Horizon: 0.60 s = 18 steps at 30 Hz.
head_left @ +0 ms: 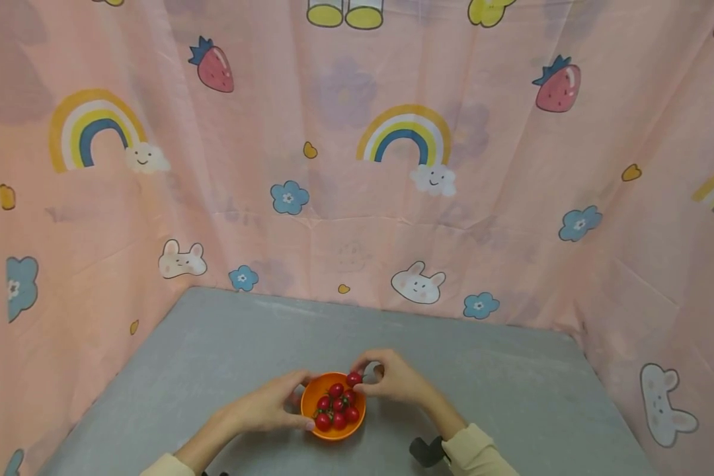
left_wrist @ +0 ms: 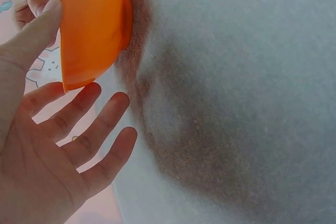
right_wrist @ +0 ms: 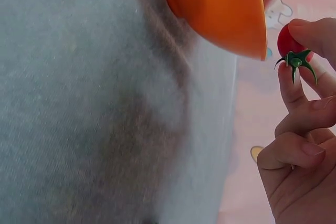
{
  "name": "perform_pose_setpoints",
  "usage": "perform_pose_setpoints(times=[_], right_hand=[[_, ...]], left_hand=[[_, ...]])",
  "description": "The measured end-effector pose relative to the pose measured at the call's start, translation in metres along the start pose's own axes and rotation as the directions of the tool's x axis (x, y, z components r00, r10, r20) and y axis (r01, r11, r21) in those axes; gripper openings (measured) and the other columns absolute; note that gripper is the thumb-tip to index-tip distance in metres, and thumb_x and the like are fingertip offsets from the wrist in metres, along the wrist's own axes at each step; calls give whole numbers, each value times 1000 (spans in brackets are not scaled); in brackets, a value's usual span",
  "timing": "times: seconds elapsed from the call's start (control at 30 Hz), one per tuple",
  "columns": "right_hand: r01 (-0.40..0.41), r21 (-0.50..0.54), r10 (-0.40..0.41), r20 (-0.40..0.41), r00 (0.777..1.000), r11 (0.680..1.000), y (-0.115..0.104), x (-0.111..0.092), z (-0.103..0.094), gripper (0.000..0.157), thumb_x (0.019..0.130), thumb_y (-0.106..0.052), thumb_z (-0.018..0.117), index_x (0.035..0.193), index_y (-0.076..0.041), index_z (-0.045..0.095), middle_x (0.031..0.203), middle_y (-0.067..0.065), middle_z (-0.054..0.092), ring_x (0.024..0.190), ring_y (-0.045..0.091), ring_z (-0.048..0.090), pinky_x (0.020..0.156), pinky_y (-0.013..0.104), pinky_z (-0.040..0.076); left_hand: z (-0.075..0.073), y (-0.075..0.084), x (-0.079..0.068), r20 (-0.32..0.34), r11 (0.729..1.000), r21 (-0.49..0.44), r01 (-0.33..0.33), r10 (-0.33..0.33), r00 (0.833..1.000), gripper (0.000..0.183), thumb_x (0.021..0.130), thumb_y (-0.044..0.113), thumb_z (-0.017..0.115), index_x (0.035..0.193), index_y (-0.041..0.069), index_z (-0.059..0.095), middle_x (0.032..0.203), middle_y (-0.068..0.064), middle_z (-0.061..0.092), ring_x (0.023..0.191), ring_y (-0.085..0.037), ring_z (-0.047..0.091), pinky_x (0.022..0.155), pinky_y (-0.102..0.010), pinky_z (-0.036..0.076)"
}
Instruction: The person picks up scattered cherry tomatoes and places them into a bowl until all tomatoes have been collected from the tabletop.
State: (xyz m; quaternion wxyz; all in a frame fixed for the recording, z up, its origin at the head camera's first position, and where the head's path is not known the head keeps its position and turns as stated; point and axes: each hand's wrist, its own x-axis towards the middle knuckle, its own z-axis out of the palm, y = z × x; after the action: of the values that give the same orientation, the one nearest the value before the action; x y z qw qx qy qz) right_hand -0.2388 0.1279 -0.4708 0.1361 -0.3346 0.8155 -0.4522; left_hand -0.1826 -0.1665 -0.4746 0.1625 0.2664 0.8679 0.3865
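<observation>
An orange bowl [head_left: 333, 435] stands on the grey table with several red cherry tomatoes [head_left: 338, 404] inside, green stems showing among them. My left hand [head_left: 269, 401] holds the bowl from its left side. In the left wrist view the thumb lies at the rim and fingertips touch the opposite side of the bowl [left_wrist: 92, 30], while the other fingers spread loosely. Over the bowl's right rim, my right hand [head_left: 395, 380] pinches one cherry tomato [head_left: 354, 379] between thumb and fingers. The right wrist view shows the green star-shaped calyx [right_wrist: 296, 61] of that tomato.
The grey tabletop [head_left: 512, 396] stretches around the bowl. A pink curtain [head_left: 333, 251] printed with rainbows, strawberries and rabbits borders it at the back and both sides. A dark device [head_left: 426, 451] sits by the right wrist.
</observation>
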Motion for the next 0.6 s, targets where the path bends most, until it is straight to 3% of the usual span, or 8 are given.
perform_pose_setpoints(times=[0.17,0.4,0.6], right_hand=[[3,21,-4,13,1000,1000,0,2,3,18,90,-16,81,106,-14,73,95,-4,67,55,10,41,53,21,38],[-39,62,39,-2,999,997,1,-3,-1,32,90,-18,81,116,-4,69,112,16,67,50,9,37,49,20,38],[-16,49,18,-44,999,999,9,-12,-16,27,91,-13,79,114,-4,70,110,19,66,49,9,38,48,21,37]], left_hand=[[0,0,0,8,1000,-3,-7,7,1000,65,88,37,81,140,11,51,138,-6,56,107,-14,58,96,-42,50],[0,1,-1,6,1000,-11,-7,7,1000,64,89,36,81,140,11,51,138,-6,56,108,-16,59,97,-43,50],[-1,3,-1,5,1000,-14,11,-11,1000,65,88,35,82,139,10,51,138,-7,56,108,-16,58,96,-43,50]])
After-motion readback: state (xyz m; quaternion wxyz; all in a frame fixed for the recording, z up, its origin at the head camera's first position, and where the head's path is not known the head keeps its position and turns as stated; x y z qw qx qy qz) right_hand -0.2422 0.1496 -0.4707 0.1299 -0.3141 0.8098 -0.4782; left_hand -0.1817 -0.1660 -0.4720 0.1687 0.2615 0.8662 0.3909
